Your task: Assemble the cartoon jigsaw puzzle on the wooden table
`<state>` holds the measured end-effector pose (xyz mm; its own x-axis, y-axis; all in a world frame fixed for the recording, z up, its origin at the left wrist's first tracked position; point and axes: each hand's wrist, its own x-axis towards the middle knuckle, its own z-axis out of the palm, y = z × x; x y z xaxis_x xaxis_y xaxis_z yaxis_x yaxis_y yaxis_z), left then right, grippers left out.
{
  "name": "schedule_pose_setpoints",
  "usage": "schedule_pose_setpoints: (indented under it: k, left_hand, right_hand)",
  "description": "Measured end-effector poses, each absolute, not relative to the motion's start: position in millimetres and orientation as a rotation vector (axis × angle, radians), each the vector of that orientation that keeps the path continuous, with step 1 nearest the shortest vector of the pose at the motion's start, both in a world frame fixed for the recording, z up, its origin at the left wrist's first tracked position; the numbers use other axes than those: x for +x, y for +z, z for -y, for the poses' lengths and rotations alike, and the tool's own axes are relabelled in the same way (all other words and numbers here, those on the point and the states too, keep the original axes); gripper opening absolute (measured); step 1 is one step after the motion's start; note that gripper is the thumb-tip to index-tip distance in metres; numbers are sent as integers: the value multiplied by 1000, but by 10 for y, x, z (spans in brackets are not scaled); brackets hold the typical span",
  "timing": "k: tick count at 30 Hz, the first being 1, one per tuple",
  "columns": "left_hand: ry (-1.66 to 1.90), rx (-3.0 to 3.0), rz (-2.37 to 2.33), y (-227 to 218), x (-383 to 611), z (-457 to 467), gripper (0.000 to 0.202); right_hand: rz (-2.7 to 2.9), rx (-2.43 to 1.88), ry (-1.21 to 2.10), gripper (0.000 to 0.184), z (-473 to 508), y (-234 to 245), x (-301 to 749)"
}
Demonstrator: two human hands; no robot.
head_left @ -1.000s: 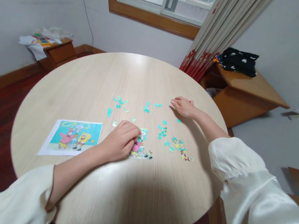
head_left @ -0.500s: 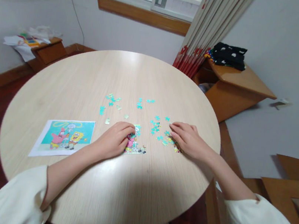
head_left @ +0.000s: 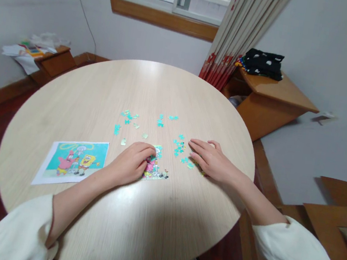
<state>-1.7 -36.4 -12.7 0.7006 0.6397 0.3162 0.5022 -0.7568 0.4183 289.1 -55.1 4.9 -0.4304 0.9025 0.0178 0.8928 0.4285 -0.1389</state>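
Observation:
My left hand lies on the left part of a partly joined jigsaw puzzle, its fingers stretched over the upper edge. Pink, white and turquoise cartoon parts of the puzzle show beside the fingertips. To the right, my right hand is spread low over loose jigsaw pieces, some hidden under its palm and fingers. No piece shows in its grasp. A cluster of turquoise jigsaw pieces lies just left of its fingertips. Left of my left hand is a printed reference picture with three cartoon figures.
The round wooden table carries more loose pieces farther back, with another small group behind the joined puzzle. A wooden cabinet with black cloth stands beyond the table at right, next to a curtain.
My right hand has moved slightly left over the loose pieces, its fingers more spread, covering yellow pieces that showed before. My left hand stays on the joined puzzle. The view has shifted slightly.

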Motion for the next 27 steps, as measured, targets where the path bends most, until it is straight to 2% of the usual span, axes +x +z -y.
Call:
schedule_pose_setpoints:
  k: [7, 19, 27]
  left_hand:
    - [684, 2578, -945, -125, -41, 332, 37]
    - [613, 2576, -998, -86, -21, 351, 38]
    - [596, 2598, -956, -77, 3, 378, 38]
  right_hand:
    - [2633, -1510, 291, 49, 286, 53, 2686]
    - [2694, -1422, 251, 47, 340, 135, 2582]
    - [2675, -1545, 118, 50, 180, -15, 2424]
